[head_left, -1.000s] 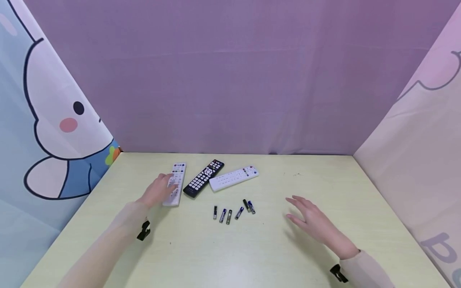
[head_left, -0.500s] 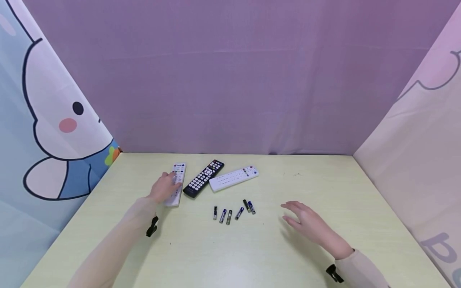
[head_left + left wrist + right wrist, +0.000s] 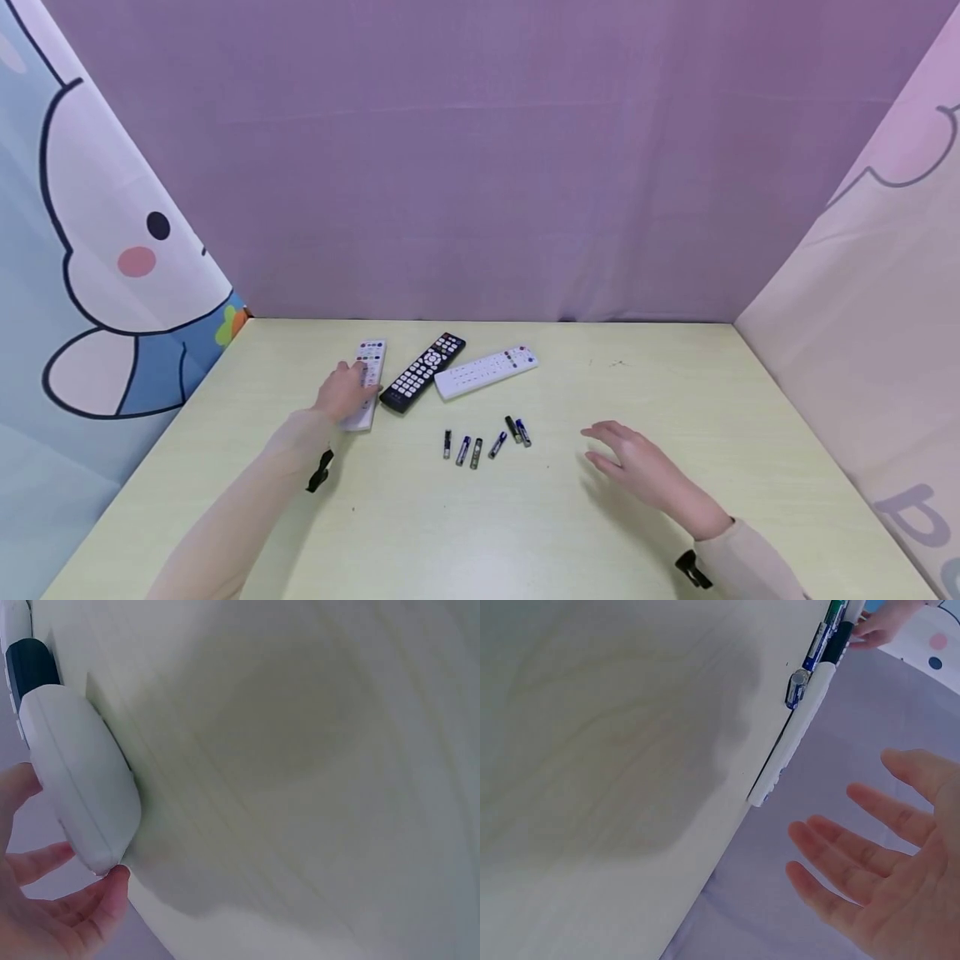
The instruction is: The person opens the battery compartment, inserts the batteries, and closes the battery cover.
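Observation:
My left hand [image 3: 345,392] grips the leftmost white remote control [image 3: 371,358] across its width, thumb on the right side and fingers on the left. In the left wrist view the near end of this white remote control [image 3: 82,776] lies between the thumb and fingertips [image 3: 116,877], close over the table. My right hand [image 3: 637,467] hovers over the right part of the table with its fingers spread loosely and nothing in them; the right wrist view shows the same right hand [image 3: 885,862] with its palm bare.
A black remote control [image 3: 420,375] lies slanted to the right of the held one, its side against a second white remote control [image 3: 487,372]. Several small batteries [image 3: 477,453] lie loose in front of them. A purple curtain [image 3: 487,208] closes the table's back edge.
My left hand has shifted a little right and farther up along the white remote control, closing round it. My right hand has drifted slightly left and toward me.

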`<state>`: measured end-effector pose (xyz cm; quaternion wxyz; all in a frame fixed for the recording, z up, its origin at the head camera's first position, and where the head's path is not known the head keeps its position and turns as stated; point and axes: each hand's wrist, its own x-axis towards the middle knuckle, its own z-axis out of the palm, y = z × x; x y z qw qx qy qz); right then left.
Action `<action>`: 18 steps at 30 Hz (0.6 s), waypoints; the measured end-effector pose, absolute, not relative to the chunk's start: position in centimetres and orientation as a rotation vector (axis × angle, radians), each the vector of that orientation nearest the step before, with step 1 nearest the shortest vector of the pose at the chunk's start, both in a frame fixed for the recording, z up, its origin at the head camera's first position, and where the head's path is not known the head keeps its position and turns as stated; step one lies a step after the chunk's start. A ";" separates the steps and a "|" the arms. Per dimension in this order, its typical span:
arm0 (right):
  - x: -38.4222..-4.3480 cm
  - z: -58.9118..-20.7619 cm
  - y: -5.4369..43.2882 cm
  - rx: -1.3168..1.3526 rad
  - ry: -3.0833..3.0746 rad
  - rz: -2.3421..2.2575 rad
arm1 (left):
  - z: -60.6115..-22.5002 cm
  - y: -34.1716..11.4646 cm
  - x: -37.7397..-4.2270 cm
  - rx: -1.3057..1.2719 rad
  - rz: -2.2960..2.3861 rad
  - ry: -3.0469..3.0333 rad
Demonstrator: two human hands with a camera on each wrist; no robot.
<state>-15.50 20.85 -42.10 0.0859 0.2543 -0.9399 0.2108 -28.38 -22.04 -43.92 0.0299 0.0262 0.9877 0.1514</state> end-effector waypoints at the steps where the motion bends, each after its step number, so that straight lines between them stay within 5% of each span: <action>1: -15.5 -42.1 20.8 0.757 -2.805 0.631 | -43.9 -22.0 -28.3 0.074 0.476 3.040; 18: -15.5 -42.0 20.5 0.766 -2.832 0.646 | -43.7 -22.8 -28.4 -0.074 0.767 2.970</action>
